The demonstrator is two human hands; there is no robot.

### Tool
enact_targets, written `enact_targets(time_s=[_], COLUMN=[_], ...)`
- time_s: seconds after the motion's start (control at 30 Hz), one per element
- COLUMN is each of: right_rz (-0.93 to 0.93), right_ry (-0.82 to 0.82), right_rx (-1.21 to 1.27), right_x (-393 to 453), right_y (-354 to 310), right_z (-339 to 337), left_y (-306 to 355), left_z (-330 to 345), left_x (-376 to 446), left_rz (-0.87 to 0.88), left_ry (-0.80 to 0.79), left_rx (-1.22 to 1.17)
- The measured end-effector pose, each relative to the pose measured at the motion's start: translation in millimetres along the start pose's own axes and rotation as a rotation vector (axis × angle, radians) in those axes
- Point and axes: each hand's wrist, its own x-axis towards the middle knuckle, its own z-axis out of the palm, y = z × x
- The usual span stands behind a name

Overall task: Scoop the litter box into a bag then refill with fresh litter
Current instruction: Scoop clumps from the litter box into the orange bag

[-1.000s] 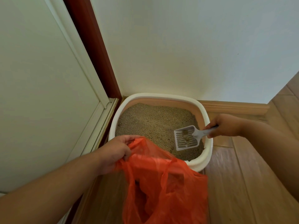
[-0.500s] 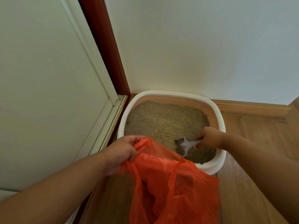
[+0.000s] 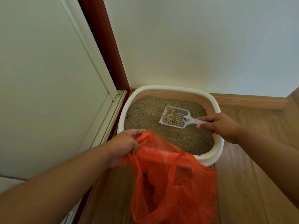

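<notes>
- The litter box (image 3: 217, 143), white-rimmed with a tan inner wall, sits on the wooden floor (image 3: 242, 183) tucked into the corner between the white wall (image 3: 194, 46) and the door frame (image 3: 103, 46). In that spot it is out of the way.
- The right hand (image 3: 221, 125) is closed round the handle of the pale slotted scoop (image 3: 175, 117), holding it by the far end so the fingers stay clear of the litter (image 3: 186, 139).
- The scoop is held roughly level over the middle of the box, with a small heap of granules at its front edge. Kept flat like this, loose grains can likely drop through the slots while clumps stay put.
- The left hand (image 3: 124, 144) pinches the rim of the orange plastic bag (image 3: 171, 183) and lifts it, so the mouth stays open. The bag hangs just in front of the box, overlapping its near rim, which keeps the carry from scoop to bag short.
- Something dark shows low inside the bag; what it is cannot be told.
- Judging by the full bed of litter, scooping is under way and the refill has not begun. No fresh litter supply is in view.
</notes>
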Motion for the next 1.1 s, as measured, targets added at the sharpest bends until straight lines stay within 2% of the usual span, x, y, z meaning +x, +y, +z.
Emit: enact_targets(time_s=[0.73,0.97,1.1], right_rz=[-0.065,-0.058,-0.06], right_ry=[0.031,-0.126,-0.338], right_rx=[-0.004,-0.038,-0.279], right_x=[-38.1,-45.9,-57.3], right_y=[-28.0,-59.4,-91.5], right_z=[-27.1,-28.2,-20.5], left_y=[-0.5,3.5,7.1], left_z=[7.8,2.8,0.2], left_x=[10.6,1.9,-1.7], left_rz=[0.003,-0.013,0.005], left_ry=[-0.059,-0.085,-0.085], left_rx=[0.024,-0.014,-0.068])
